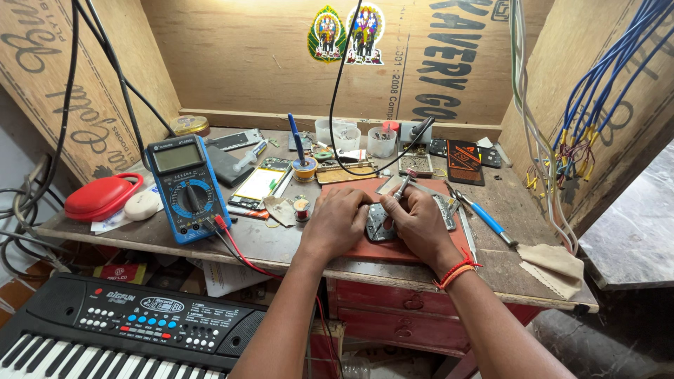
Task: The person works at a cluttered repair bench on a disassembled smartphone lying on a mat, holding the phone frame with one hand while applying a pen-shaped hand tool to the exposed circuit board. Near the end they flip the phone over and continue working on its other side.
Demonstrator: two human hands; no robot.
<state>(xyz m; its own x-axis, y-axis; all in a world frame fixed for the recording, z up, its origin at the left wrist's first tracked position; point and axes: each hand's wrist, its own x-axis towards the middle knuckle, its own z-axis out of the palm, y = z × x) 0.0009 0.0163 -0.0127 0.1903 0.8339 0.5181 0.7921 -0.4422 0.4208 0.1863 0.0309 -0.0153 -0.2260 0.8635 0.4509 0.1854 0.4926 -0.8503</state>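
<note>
a small grey gadget (pixel 380 226) is clamped by the left hand (pixel 339 223) on the red mat (pixel 393 249) near the tabletop's front edge, while a soldering iron (pixel 414 151) is gripped by the right hand (pixel 421 223).

The walls (pixel 246 56) are rough matt plywood, the multimeter (pixel 187 188) is blue plastic with a rubbery look, the red case (pixel 102 196) is glossy plastic, and the rag (pixel 554 265) is matt cloth.

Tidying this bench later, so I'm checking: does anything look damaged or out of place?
The phone beside the blue multimeter lies opened, its back off. A crumpled tan cloth hangs over the table's right front edge.
</note>
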